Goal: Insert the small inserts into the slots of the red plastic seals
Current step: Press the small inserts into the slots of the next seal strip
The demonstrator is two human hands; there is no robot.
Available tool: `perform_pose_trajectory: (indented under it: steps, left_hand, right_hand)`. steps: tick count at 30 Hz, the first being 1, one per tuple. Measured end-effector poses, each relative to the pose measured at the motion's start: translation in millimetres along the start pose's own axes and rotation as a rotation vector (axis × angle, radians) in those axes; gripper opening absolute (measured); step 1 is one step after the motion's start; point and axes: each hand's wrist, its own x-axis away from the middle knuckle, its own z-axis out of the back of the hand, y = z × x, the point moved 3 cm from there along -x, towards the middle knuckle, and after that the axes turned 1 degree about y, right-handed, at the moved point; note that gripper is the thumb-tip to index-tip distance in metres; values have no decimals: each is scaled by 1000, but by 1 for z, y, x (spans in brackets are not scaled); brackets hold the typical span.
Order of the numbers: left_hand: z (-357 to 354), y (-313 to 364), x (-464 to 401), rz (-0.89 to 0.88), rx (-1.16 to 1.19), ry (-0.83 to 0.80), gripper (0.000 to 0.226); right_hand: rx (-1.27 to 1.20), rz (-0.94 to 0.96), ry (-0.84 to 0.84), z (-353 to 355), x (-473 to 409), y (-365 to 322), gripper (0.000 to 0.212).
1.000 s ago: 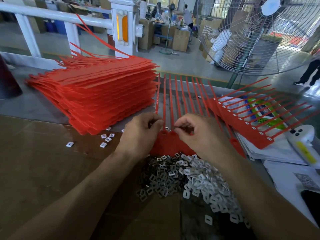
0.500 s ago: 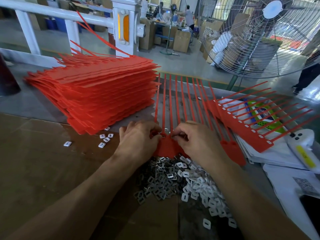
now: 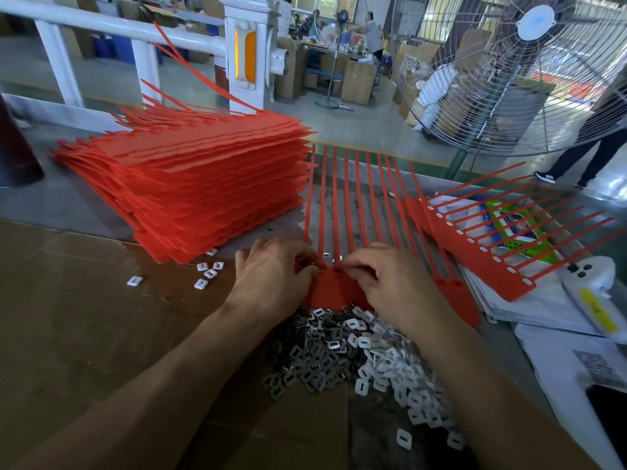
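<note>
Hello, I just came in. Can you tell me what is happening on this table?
A person is fitting small inserts into a comb-like strip of red plastic seals lying flat on the table. Both hands work at the strip's near edge: the left hand holds it there, and the right hand pinches at a slot beside it. A heap of loose inserts lies just in front. A tall stack of seal strips waits at the left; another strip lies at the right.

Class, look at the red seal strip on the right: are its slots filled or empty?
Filled: a small white insert shows at each visible strap base along the red plastic seal strip.
</note>
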Motion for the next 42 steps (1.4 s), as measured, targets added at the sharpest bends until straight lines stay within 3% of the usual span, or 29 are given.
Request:
perform_pose_trajectory:
  steps: [4, 8, 12, 17, 30, 42]
  left_hand:
    - [0, 1, 0, 1, -5, -1, 14]
    - [1, -1, 1, -7, 5, -6, 12]
    - [1, 0, 1, -19, 0, 15, 12]
    - [0, -1, 1, -20, -7, 16, 13]
    - [-1, -1, 0, -31, -1, 7, 12]
    - [-2, -2, -1, -21, -6, -8, 17]
  right_hand:
    - [89, 15, -61, 0, 3, -2, 25]
    - [2, 5, -60, 11, 12, -5, 19]
    - [-100, -12, -186, 25, 22, -6, 11]
    - [-48, 30, -306, 21, 24, -12, 14]
    - [-70, -2, -248, 15, 23, -11, 5]
    - [-197, -128, -47, 14, 26, -13, 8]
